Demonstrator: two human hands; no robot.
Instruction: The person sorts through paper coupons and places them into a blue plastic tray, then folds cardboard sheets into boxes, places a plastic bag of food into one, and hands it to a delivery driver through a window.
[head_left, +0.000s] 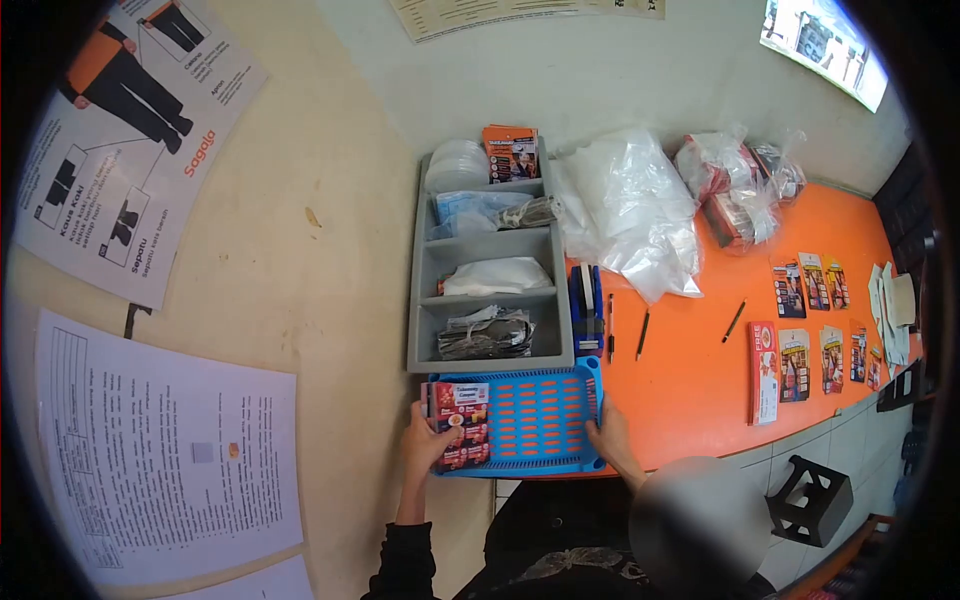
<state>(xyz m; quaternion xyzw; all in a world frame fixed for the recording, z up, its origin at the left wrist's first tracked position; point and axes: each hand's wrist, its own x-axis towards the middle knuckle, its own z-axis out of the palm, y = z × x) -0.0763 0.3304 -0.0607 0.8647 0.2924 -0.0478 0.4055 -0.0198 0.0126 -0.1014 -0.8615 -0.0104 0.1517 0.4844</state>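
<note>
At the table's near left edge lies a blue plastic basket (pixel 540 465) with slots in its floor. A stack of red printed coupons (pixel 462 425) sits at its left end. My left hand (pixel 425 438) is closed on that stack, with the thumb over its front and the other fingers mostly hidden. On the basket's right end rests my right hand (pixel 612 435), its fingers closed round the rim. Directly behind the basket stands a grey divided tray (pixel 565 340) holding cards, lids, a blue packet and wrapped cutlery.
Right of the tray are a blue tape dispenser (pixel 586 310), pens (pixel 643 335) and clear plastic bags (pixel 640 200) on the orange table (pixel 680 400). Several cards (pixel 795 365) lie farther right, near bagged boxes (pixel 738 200). A black stool (pixel 812 500) stands on the floor.
</note>
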